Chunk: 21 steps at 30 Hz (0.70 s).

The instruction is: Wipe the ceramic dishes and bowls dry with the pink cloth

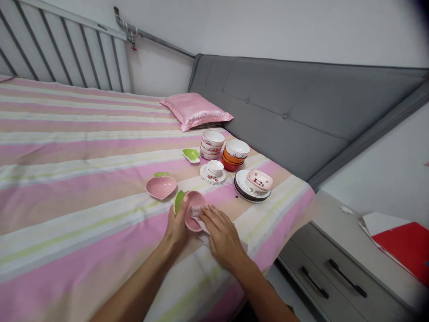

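My left hand (177, 223) grips a pink peach-shaped bowl (195, 199) by its green leaf edge, thumb on top, above the bed. Pressed against the inside of that bowl is a pale cloth or tissue (198, 219), held under the bent fingers of my right hand (223, 235). A second pink bowl with a green leaf (161, 187) lies on the bedspread to the left. Farther back is a green leaf-shaped dish (191, 155). Small white bowls (215, 167) sit stacked on white plates (213, 180) beyond my hands.
Behind stand a stack of white patterned bowls (212, 138) and a stack of white, orange and red bowls (233, 157). A pink rectangular dish (260, 179) rests on stacked plates (241, 182). A pink pillow (197, 109) lies by the grey headboard (268, 98). A nightstand (338, 228) stands right.
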Motion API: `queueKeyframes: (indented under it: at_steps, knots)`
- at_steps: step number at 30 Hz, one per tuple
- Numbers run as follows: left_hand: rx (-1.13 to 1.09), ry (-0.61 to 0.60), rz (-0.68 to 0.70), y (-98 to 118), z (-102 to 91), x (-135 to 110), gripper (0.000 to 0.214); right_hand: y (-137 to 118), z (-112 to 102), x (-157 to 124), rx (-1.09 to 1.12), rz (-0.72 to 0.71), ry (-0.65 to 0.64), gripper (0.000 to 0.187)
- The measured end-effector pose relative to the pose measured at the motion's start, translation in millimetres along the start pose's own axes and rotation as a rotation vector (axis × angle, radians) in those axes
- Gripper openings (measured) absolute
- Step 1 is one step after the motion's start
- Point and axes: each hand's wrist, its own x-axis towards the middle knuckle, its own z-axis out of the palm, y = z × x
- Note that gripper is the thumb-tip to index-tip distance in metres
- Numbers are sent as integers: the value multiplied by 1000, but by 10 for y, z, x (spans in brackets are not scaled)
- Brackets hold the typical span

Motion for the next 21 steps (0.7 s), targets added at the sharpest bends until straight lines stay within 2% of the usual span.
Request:
queueKeyframes:
  at_steps: [4, 8, 12, 15, 17, 21]
  knots:
    - [33, -36, -3, 27, -8, -18, 38, -36, 22, 10, 9, -15, 10, 54]
    - [175, -17, 108, 58, -9, -31, 43, -131, 25, 14, 90, -8, -32, 54]
    - [321, -80, 226, 87, -19, -57, 47, -230, -33, 41, 236, 17, -80, 53]
    - [488, -127, 335, 87, -45, -67, 48, -293, -104, 71, 425, 29, -110, 54]
    - [602, -146, 387, 86, -66, -66, 51, -318, -137, 79, 585, 93, -118, 51]
    - [741, -170, 463, 104, -92, -65, 55, -311, -146, 62, 935, 365, -145, 33]
